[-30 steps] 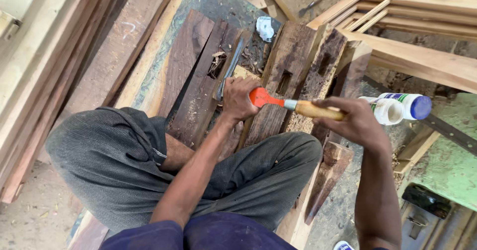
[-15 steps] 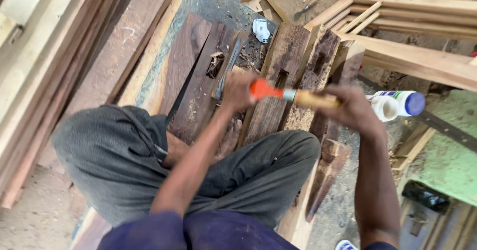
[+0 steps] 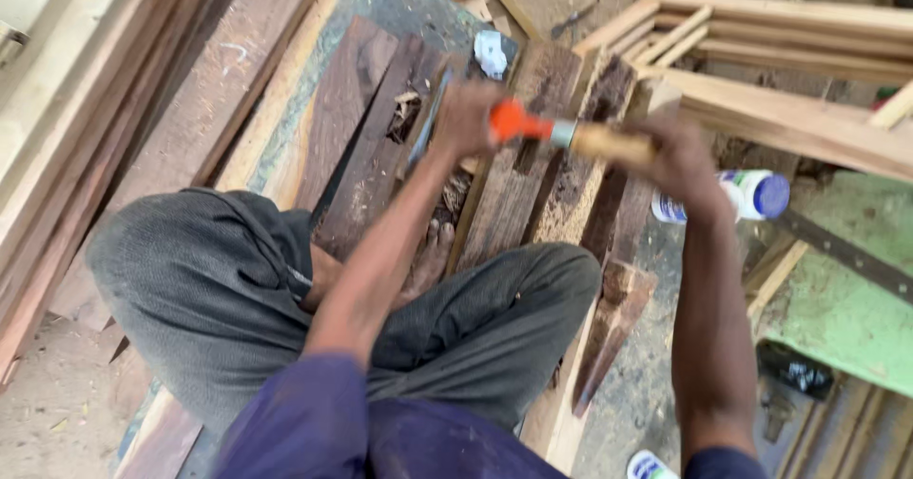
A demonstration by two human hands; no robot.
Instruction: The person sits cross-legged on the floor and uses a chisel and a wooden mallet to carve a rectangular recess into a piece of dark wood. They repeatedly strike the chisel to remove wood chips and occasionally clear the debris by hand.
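Dark planks [image 3: 518, 179] lying on the floor, chisel [image 3: 430, 122] standing on one.
Right hand [image 3: 680, 156] is wrapping the hammer [image 3: 547, 132], now swung higher than a second ago; left hand [image 3: 466, 117] is gripping the chisel.

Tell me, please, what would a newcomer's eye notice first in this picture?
First, the hammer with bright orange head and pale wooden handle at top centre: the right hand grips its handle. The left hand closes on a thin chisel-like tool above the dark brown wooden planks. To the right, a white plastic bottle with blue cap lies on the ground.
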